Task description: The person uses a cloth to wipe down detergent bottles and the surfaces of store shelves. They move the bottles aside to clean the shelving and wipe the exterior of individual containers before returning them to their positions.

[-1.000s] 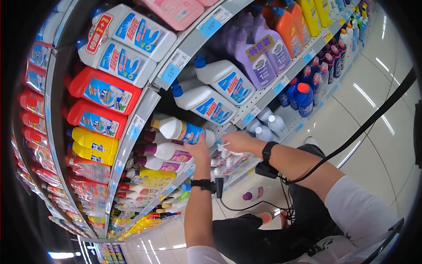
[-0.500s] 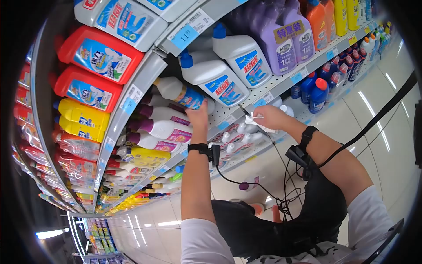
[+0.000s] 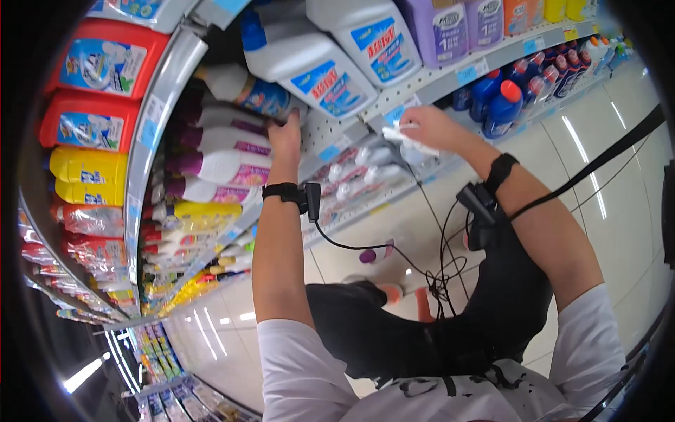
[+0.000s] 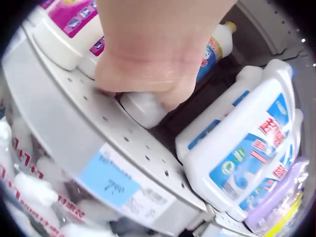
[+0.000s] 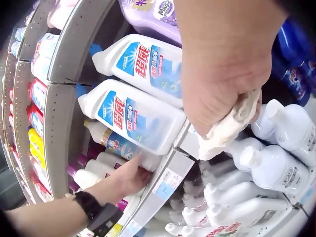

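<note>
Lying on its side on the shelf (image 4: 74, 128), the white bottle with the blue label (image 3: 253, 93) sat base-outward at the front edge, its neck pointing back into the bay, and the left hand (image 3: 285, 133) curled over that base end with fingers wrapped round it, as the left wrist view showed closely (image 4: 143, 106). Just above it hung 2 large white jugs (image 5: 138, 116) with blue caps, and to its other side lay a row of white bottles with pink labels (image 3: 225, 167), also on their sides. The right hand (image 3: 429, 128) hovered near the shelf edge further along, fingers closed on a crumpled white cloth (image 5: 224, 129), above a lower shelf of small white bottles (image 5: 276, 168). A price tag (image 4: 106, 182) sat on the shelf lip directly below the left hand. Judging from how things lay, the bottle's round body could roll or slip off the front lip if the left hand loosened, since only its base was gripped and nothing else seemed to brace it; a fall would have struck the small bottles below. Pushing it back too hard might also have nudged the neighbouring pink-labelled bottles out of line.
</note>
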A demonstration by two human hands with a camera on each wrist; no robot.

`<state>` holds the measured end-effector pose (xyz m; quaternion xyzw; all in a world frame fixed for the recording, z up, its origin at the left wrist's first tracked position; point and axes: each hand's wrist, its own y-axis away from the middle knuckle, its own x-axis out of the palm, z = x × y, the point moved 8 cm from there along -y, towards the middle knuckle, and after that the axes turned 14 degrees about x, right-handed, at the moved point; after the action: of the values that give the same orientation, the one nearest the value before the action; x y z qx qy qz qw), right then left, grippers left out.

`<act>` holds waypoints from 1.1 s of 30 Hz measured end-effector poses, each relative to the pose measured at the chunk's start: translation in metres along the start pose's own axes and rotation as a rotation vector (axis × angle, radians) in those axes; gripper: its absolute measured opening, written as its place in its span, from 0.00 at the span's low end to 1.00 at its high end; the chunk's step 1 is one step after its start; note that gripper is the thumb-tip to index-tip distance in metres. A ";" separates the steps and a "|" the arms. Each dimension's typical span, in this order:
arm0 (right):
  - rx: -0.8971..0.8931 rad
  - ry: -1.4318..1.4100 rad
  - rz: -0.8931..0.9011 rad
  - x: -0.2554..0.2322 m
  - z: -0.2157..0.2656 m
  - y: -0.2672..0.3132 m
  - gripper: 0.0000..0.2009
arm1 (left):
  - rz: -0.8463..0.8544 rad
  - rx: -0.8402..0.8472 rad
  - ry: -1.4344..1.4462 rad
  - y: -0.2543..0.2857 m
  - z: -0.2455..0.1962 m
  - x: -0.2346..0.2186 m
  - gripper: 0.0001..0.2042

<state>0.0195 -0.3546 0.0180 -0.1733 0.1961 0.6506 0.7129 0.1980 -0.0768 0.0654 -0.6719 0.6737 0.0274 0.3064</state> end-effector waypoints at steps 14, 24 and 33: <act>0.053 0.170 0.122 0.044 0.011 -0.009 0.12 | 0.722 -0.248 -0.516 0.342 0.094 -0.024 0.27; -0.042 0.267 0.047 0.040 0.024 0.011 0.11 | 0.839 -0.189 -0.776 0.368 0.085 -0.028 0.17; 0.063 0.276 0.074 0.028 0.015 0.030 0.13 | 0.628 -0.385 -0.764 0.379 0.103 -0.023 0.15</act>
<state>-0.0070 -0.3198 0.0174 -0.2313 0.3186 0.6400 0.6598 -0.1151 0.0263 -0.1494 -0.4241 0.6654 0.4840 0.3783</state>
